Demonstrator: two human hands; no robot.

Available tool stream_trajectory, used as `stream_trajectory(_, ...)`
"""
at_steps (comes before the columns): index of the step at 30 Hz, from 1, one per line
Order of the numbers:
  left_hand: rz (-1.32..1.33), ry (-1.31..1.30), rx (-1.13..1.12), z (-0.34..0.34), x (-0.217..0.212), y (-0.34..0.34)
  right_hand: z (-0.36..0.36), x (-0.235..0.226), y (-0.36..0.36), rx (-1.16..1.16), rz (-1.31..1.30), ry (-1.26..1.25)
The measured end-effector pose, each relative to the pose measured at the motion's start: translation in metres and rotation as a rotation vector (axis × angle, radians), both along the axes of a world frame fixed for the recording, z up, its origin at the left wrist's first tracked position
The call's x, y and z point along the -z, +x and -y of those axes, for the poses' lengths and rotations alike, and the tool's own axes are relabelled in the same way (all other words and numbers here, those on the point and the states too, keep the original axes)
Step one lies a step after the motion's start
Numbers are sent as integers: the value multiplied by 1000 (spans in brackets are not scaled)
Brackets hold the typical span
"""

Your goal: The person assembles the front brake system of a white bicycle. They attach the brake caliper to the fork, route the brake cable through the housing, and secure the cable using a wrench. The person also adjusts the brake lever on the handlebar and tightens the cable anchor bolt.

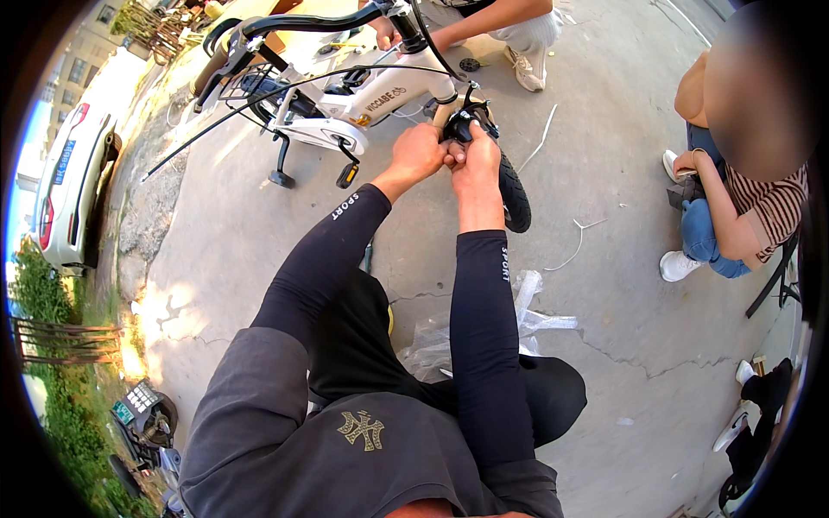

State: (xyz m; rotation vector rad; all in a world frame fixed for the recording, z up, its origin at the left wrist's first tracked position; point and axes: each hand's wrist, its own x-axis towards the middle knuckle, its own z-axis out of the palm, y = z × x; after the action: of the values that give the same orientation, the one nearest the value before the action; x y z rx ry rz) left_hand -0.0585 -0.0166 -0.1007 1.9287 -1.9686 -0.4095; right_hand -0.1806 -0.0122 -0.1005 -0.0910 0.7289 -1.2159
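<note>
Crumpled clear plastic wrapping (527, 315) is seen on the concrete floor (622, 173) behind the forearms, while a small black part (460, 129), largely hidden, is pinched by the closed left hand (417, 154) and right hand (477, 158) above the bicycle's front wheel (514, 197).

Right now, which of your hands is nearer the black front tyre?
Right. The right hand sits just above the front tyre, by its top; the left hand is further left, beside the white frame.

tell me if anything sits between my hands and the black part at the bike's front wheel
Nothing visible does. The left hand and right hand are already closed together on the black part just above the front wheel. A black cable runs off to the left, clear of both hands.
</note>
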Motion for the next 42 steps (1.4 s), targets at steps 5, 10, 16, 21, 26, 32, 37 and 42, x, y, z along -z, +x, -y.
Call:
stream_trajectory(5, 3, 16, 2, 2, 3, 1, 0, 0, -1, -3, -14, -12)
stream_trajectory(10, 0, 24, 7, 1, 2, 1, -1, -2, -2, -3, -7, -18)
stream_trajectory(16, -1, 21, 6, 2, 3, 1, -3, -3, -3, -7, -4, -29)
stream_trajectory(21, -11, 1, 36, 2, 4, 3, -3, -3, -3, -5, 14, -14)
stream_trajectory(26, -15, 24, 30, 1, 1, 1, -3, -2, -3, 15, 6, 9)
stream_trajectory(32, -59, 21, 36, 1, 0, 1, -1, 0, -2, 18, 20, 3)
stream_trajectory(37, -48, 12, 49, 2, 1, 2, -2, -1, -2, 10, 13, -13)
stream_trajectory(42, -62, 19, 62, 0, -2, 2, -2, 0, -2, 12, 19, 5)
